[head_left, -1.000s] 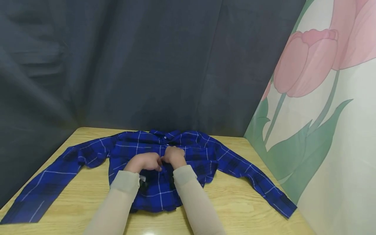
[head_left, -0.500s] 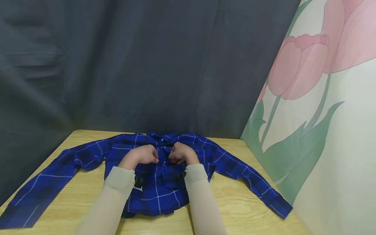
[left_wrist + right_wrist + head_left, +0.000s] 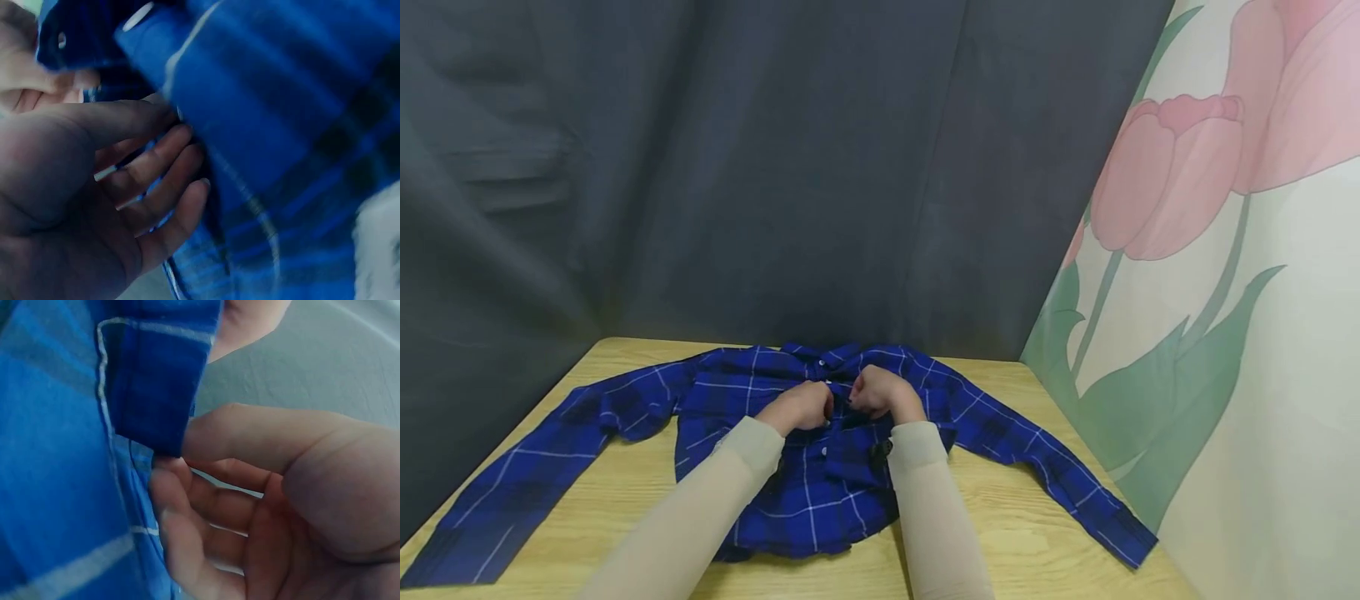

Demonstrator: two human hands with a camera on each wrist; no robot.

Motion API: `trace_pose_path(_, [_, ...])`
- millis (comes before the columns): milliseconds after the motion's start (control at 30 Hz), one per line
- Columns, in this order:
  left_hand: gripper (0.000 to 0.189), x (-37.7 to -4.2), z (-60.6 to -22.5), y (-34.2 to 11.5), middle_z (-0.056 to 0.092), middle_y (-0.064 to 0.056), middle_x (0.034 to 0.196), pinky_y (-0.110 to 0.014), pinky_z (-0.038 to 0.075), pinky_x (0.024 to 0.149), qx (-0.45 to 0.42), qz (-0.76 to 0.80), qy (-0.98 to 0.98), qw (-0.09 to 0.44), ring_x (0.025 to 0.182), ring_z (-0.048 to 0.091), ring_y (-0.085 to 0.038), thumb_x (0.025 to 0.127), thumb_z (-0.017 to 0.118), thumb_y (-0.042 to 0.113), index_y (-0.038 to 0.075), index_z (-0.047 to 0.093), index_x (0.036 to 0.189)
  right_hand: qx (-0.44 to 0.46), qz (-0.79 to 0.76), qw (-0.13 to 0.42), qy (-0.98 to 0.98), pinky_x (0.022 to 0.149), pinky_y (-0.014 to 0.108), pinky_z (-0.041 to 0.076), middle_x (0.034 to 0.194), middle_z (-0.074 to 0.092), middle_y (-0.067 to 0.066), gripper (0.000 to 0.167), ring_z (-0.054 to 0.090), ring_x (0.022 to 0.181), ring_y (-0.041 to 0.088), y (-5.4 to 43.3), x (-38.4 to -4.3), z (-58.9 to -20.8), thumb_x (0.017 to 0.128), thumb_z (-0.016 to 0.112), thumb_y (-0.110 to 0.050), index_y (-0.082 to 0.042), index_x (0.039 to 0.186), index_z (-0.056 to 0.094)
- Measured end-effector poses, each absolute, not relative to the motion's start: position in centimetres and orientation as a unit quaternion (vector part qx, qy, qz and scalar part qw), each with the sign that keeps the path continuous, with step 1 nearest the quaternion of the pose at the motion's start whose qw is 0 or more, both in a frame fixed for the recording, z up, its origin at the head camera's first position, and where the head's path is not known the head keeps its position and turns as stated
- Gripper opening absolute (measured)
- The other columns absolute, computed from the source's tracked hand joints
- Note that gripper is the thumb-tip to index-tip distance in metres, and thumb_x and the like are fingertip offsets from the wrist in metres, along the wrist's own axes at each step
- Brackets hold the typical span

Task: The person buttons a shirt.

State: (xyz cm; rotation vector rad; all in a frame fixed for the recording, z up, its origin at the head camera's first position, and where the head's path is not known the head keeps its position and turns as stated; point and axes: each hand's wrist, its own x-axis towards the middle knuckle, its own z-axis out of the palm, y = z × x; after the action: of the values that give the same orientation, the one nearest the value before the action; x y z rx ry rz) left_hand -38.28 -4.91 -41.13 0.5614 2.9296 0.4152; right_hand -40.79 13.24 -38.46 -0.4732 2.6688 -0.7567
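A blue plaid long-sleeved shirt (image 3: 722, 396) lies front up on the table, collar at the far side and sleeves spread. Over its chest, my left hand (image 3: 802, 406) pinches one front edge between thumb and curled fingers, clearest in the left wrist view. A white button (image 3: 137, 17) shows on the cloth above those fingertips. Just to the right, my right hand (image 3: 883, 392) pinches the other front edge; in the right wrist view its thumb and index finger hold the corner of the dark blue placket (image 3: 162, 394). Another button (image 3: 824, 452) lies lower down the front.
The light wooden table (image 3: 1015, 517) extends around the shirt. A dark grey curtain (image 3: 790, 175) hangs behind and to the left. On the right stands a wall with painted tulips (image 3: 1138, 183). The shirt's right-side cuff (image 3: 1138, 546) reaches near the table's right edge.
The hands were close together a second ago, then drew apart, the right moving rightward. Since then the left hand has come back toward the right one. Lower front buttons have come into view.
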Motion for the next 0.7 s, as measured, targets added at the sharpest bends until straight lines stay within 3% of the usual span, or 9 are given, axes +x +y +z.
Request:
trace_pose_path(233, [0.013,-41.7,-45.2,-4.5,0.079,-0.018,0.111,-0.044,0.060,0.085,0.157,0.129,0.976,0.071,0.088,0.067,-0.028,0.099,0.065,0.005,0.005,0.075,0.089,-0.178,-0.262,0.164,0.934,0.071,0.033,0.067,0.081,0.070,0.003,0.014,0.066,0.076,0.014,12.5,-40.5,-38.5,0.100,0.074,-0.009,-0.007,0.086,0.073])
trace_pose_path(367, [0.011,-42.9,-45.6,-5.5,0.079,-0.011,0.091,-0.039,0.058,0.074,0.130,0.156,0.977,0.068,0.079,0.069,-0.025,0.093,0.073,0.011,0.007,0.075,0.082,-0.181,-0.268,0.161,0.933,0.067,0.031,0.065,0.077,0.072,0.005,0.018,0.067,0.072,0.013,12.2,-40.4,-38.9,0.099,0.074,-0.010,-0.006,0.082,0.074])
trace_pose_path(467, [0.013,-44.0,-45.8,-7.0,0.074,-0.001,0.067,-0.032,0.056,0.062,0.091,0.208,0.971,0.075,0.065,0.070,-0.020,0.082,0.079,0.014,0.011,0.074,0.070,-0.177,-0.277,0.156,0.932,0.064,0.030,0.064,0.073,0.072,0.004,0.016,0.066,0.066,0.012,11.8,-40.3,-39.2,0.098,0.074,-0.011,-0.002,0.085,0.076])
trace_pose_path(567, [0.010,-44.4,-45.6,-8.1,0.074,0.001,0.060,-0.030,0.055,0.056,0.021,0.280,0.956,0.079,0.059,0.072,-0.016,0.077,0.078,0.015,0.012,0.075,0.068,-0.166,-0.284,0.151,0.932,0.061,0.029,0.063,0.069,0.069,0.002,0.018,0.064,0.062,0.011,11.4,-40.2,-39.2,0.097,0.074,-0.011,-0.001,0.082,0.075])
trace_pose_path(700, [0.010,-40.5,-43.0,-8.0,0.079,-0.004,0.072,-0.029,0.058,0.062,-0.060,0.422,0.904,0.032,0.064,0.076,-0.016,0.085,0.077,0.012,0.005,0.081,0.080,-0.147,-0.304,0.136,0.931,0.058,0.028,0.060,0.063,0.063,-0.001,0.027,0.061,0.059,0.011,10.4,-39.9,-39.2,0.096,0.072,-0.011,-0.004,0.071,0.070])
